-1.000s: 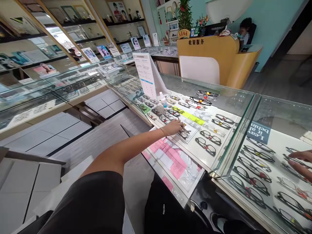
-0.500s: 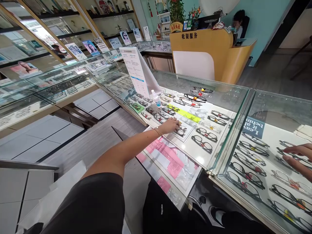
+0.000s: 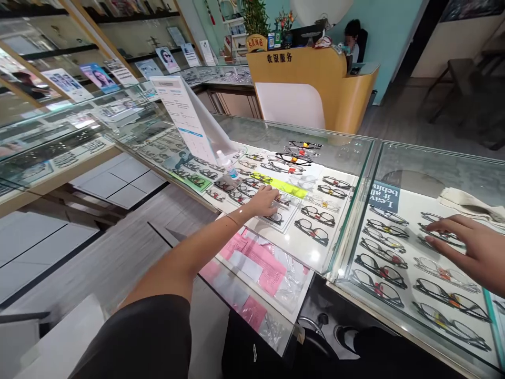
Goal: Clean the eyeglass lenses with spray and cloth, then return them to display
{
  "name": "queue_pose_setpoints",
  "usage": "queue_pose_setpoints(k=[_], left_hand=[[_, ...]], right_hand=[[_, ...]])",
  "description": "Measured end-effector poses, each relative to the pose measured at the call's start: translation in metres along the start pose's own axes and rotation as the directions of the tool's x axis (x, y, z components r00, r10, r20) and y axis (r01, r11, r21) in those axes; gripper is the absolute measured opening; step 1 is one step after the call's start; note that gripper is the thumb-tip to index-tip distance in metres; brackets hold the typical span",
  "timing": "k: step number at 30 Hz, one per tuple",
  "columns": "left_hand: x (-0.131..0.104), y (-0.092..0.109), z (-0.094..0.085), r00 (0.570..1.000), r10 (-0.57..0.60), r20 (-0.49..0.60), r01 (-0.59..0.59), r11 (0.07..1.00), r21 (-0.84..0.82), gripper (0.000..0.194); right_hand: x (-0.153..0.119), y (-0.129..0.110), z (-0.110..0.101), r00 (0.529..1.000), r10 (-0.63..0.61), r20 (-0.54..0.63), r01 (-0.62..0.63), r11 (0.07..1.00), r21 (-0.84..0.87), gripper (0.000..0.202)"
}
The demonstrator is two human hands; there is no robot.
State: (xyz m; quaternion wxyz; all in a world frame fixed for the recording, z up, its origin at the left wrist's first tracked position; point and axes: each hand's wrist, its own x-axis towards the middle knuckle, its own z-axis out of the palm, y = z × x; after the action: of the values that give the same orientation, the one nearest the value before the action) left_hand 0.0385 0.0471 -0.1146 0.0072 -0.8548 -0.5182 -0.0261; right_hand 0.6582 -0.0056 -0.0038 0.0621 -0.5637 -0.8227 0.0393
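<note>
My left hand (image 3: pixel 265 201) reaches over the middle display case, its fingers bent down and closed around part of a pair of eyeglasses (image 3: pixel 277 218) on a small pale tray (image 3: pixel 291 221). The fingertips partly hide the frame. Other dark-rimmed glasses (image 3: pixel 317 215) lie right of the tray. At the right edge, my right hand (image 3: pixel 469 245) hovers over the right case with thumb and fingers apart, beside the upper glasses (image 3: pixel 432 216) of the right column. Nothing shows held in it.
A folded sign (image 3: pixel 189 118) and a small bottle (image 3: pixel 228 165) stand behind my left hand. A beige cloth (image 3: pixel 469 202) lies on the right case. Pink papers (image 3: pixel 260 258) fill a lower shelf. A seated person (image 3: pixel 352 39) is behind the wooden counter (image 3: pixel 300 71).
The view has turned to the right, so the cases appear further left. More of my right hand shows. My left hand stays at the small tray.
</note>
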Motion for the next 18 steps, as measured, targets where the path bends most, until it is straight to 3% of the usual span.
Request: queue_pose_setpoints(k=[3, 7, 12, 18], left_hand=[[0.014, 0.001, 0.014, 1.000, 0.006, 0.014, -0.006, 1.000, -0.018, 0.035], [0.023, 0.000, 0.023, 0.999, 0.009, 0.047, -0.008, 1.000, -0.020, 0.032], [0.023, 0.002, 0.020, 0.997, -0.002, 0.079, 0.000, 1.000, 0.025, 0.033], [0.018, 0.019, 0.010, 0.993, 0.007, 0.121, -0.016, 0.997, 0.070, 0.037]], right_hand=[[-0.002, -0.007, -0.006, 0.997, 0.015, 0.077, -0.017, 1.000, 0.024, 0.062], [-0.004, -0.013, -0.010, 0.999, 0.009, 0.052, -0.011, 0.999, 0.040, 0.059], [-0.004, -0.018, -0.012, 0.999, 0.000, 0.043, -0.003, 0.998, 0.057, 0.056], [-0.003, -0.036, -0.025, 0.995, 0.031, 0.096, -0.034, 0.999, 0.038, 0.052]])
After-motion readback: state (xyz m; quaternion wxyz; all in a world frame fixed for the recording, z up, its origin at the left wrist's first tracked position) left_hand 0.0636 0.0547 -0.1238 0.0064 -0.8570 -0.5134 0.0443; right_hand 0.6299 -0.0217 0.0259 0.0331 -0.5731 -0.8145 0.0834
